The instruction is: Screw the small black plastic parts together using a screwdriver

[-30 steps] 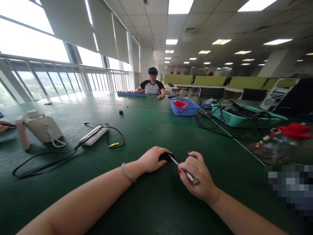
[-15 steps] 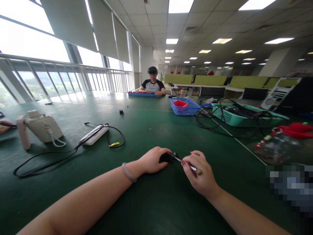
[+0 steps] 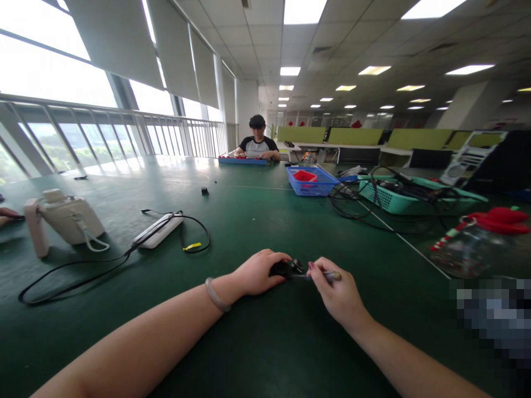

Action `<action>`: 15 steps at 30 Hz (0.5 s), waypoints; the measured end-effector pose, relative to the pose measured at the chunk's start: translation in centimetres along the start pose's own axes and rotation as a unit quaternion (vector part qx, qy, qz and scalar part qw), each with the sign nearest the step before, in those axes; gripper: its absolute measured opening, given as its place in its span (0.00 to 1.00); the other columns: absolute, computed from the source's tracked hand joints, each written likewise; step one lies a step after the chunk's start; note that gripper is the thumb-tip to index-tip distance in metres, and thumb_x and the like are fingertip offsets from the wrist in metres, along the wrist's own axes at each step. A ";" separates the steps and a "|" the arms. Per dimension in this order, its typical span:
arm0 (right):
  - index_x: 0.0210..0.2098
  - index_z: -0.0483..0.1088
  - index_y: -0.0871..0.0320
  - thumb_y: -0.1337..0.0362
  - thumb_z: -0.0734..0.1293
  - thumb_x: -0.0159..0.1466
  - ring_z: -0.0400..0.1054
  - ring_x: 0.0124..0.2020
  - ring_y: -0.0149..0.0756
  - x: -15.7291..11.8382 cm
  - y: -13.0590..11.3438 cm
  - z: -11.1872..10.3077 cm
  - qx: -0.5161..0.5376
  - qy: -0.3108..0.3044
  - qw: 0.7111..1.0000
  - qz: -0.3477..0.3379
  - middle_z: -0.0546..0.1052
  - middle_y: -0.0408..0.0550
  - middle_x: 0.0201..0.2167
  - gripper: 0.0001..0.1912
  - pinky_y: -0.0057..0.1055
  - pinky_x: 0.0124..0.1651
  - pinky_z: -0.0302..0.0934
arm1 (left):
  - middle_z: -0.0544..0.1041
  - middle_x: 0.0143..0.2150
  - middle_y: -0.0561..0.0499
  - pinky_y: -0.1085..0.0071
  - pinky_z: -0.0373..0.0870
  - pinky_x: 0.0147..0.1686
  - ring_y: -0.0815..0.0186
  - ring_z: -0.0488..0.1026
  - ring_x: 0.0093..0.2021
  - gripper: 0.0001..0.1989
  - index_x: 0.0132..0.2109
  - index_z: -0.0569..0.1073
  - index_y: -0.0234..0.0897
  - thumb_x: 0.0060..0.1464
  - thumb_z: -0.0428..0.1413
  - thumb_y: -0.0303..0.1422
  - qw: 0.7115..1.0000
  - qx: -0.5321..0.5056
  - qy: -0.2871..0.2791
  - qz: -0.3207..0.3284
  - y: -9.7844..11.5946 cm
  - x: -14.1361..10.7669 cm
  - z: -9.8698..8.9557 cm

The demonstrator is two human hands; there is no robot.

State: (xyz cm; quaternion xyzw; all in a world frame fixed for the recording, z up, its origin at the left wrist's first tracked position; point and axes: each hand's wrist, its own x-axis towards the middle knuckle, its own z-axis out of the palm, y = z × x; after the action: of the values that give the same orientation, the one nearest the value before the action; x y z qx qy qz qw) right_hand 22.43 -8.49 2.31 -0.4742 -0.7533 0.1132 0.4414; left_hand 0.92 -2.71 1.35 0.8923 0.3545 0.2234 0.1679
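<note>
My left hand (image 3: 258, 271), with a pale bracelet on its wrist, is closed around a small black part (image 3: 280, 269) on the green table. Its fingers cover much of that part, and its exact kind cannot be made out. Just beyond the fingertips sits a small dark piece with bright metal bits (image 3: 296, 265). Pinched in my right hand (image 3: 341, 293) is a screwdriver (image 3: 331, 275) with a thin metal shaft. The shaft lies nearly level and points left, its tip close to the black part; whether they touch cannot be told.
A white power bank (image 3: 160, 231) with a black cable lies left, near a beige bottle (image 3: 74, 218). Blue (image 3: 313, 187) and green (image 3: 398, 205) baskets, tangled cables and a glass jar (image 3: 468, 254) stand right. A person (image 3: 258, 146) sits at the far end behind a blue tray.
The screwdriver has swung from a slant to nearly level, its tip lower and nearer to me. My right hand has turned with it. My left hand keeps its hold on the black part.
</note>
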 end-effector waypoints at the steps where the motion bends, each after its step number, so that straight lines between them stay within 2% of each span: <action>1: 0.24 0.66 0.54 0.56 0.58 0.68 0.67 0.23 0.35 -0.1 0.0 0.0 -0.002 0.001 1.000 0.000 0.71 0.42 0.19 0.18 0.29 0.24 0.59 | 0.75 0.48 0.48 0.62 0.67 0.50 0.59 0.71 0.48 0.25 0.57 0.67 0.44 0.53 0.60 0.35 1.000 0.002 0.002 0.001 0.0 0.0 0.0; 8: 0.27 0.67 0.54 0.60 0.60 0.68 0.69 0.30 0.38 -0.5 -0.2 0.2 -0.022 0.069 0.994 -0.080 0.73 0.44 0.24 0.14 0.33 0.35 0.64 | 0.75 0.49 0.48 0.63 0.67 0.51 0.59 0.71 0.48 0.24 0.57 0.67 0.44 0.53 0.60 0.35 1.000 0.004 0.009 0.002 0.1 0.0 0.2; 11: 0.28 0.68 0.54 0.59 0.59 0.68 0.69 0.31 0.38 -0.4 0.0 0.2 -0.020 0.053 0.997 -0.058 0.74 0.44 0.25 0.14 0.33 0.35 0.63 | 0.75 0.49 0.48 0.63 0.67 0.51 0.60 0.71 0.48 0.24 0.57 0.67 0.44 0.53 0.60 0.35 1.000 0.001 0.004 0.009 0.2 0.0 0.1; 15: 0.28 0.68 0.54 0.56 0.58 0.68 0.68 0.28 0.37 -0.1 0.6 0.3 -0.001 -0.008 1.000 0.010 0.72 0.43 0.23 0.16 0.31 0.31 0.61 | 0.75 0.49 0.48 0.63 0.68 0.50 0.60 0.72 0.48 0.25 0.58 0.66 0.45 0.53 0.59 0.35 1.000 -0.001 -0.007 0.011 0.2 0.0 0.0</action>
State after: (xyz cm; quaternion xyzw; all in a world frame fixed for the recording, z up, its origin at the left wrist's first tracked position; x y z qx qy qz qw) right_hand 22.60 -8.20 1.77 -0.4814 -0.7522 0.1205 0.4335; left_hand 0.97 -2.86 1.43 0.8977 0.3434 0.2188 0.1686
